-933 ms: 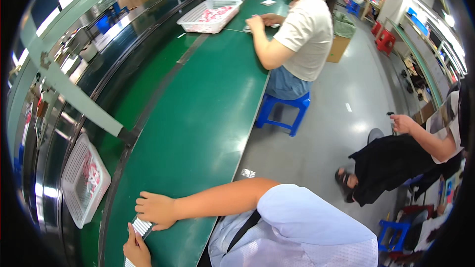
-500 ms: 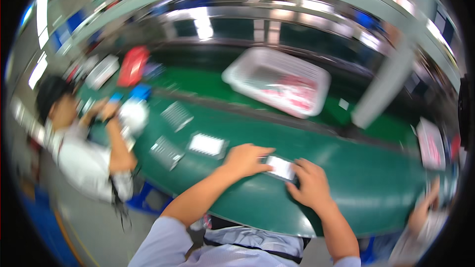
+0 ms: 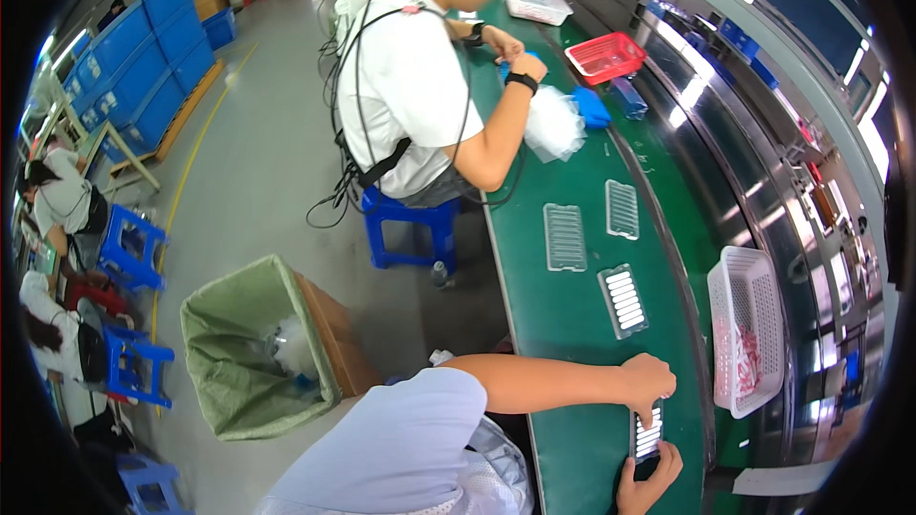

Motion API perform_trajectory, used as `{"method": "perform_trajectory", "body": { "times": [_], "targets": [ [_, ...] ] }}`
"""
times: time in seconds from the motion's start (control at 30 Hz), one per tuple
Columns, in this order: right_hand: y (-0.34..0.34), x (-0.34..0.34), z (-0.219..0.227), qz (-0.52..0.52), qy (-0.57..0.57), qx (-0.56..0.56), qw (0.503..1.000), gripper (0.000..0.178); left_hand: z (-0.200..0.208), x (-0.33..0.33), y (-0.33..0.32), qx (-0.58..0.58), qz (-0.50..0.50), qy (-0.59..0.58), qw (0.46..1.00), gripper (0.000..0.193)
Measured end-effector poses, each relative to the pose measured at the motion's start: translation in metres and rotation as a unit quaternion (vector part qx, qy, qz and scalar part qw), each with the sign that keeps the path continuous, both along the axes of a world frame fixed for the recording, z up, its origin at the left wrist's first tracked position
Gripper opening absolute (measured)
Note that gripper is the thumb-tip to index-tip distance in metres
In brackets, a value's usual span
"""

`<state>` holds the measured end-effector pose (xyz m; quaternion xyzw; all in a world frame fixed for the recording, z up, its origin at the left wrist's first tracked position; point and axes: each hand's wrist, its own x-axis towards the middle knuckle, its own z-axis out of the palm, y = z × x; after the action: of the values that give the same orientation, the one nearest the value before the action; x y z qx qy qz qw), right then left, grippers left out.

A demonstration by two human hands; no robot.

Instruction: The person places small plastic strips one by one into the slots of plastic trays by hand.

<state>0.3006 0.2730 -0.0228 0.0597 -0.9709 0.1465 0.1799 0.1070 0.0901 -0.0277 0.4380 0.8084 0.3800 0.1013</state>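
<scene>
A clear plastic tray [image 3: 646, 439] with a row of white pieces lies on the green table at the lower right. My left hand [image 3: 653, 381] is curled at its far end, one finger reaching down onto the white pieces. At the near end, my right hand [image 3: 651, 484] holds the tray's edge between thumb and fingers. Just beyond lies a second tray [image 3: 623, 301], filled with similar white pieces. Farther off are two clear trays [image 3: 565, 238] in which I see no white pieces. My left forearm crosses the table edge.
A white basket [image 3: 722, 324] with red-and-white items stands right of the trays. A co-worker [image 3: 410, 86] sits farther along, near clear plastic bags [image 3: 553, 124] and a red basket [image 3: 607, 59]. A lined bin [image 3: 262, 348] stands on the floor left of me.
The view has swung left, bringing in the co-worker, the bin and the aisle. My left hand has shifted from the tray's side to put a finger over its white pieces.
</scene>
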Motion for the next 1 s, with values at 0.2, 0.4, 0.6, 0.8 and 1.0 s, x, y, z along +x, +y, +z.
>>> {"method": "perform_trajectory", "body": {
  "times": [0.2,0.4,0.6,0.8,1.0],
  "targets": [
    [0.002,0.003,0.001,-0.008,0.013,0.007,1.0,0.051,0.009,-0.002,0.011,-0.053,-0.031,-0.014,0.998,0.068],
    [-0.02,-0.004,0.016,-0.065,0.025,-0.047,0.996,0.069,0.017,-0.005,-0.017,-0.024,0.001,-0.06,0.998,0.076],
    [-0.03,0.092,0.042,-0.126,0.24,0.021,0.962,0.046,0.03,-0.011,0.008,-0.161,0.014,-0.003,0.987,0.087],
    [-0.141,0.256,-0.05,-0.474,0.257,-0.05,0.841,0.032,0.025,-0.005,0.013,-0.11,-0.002,-0.077,0.991,0.078],
    [-0.246,0.341,-0.285,-0.765,-0.041,-0.535,0.358,0.032,0.005,-0.009,0.011,-0.008,-0.08,-0.005,0.997,0.079]
  ]
}}
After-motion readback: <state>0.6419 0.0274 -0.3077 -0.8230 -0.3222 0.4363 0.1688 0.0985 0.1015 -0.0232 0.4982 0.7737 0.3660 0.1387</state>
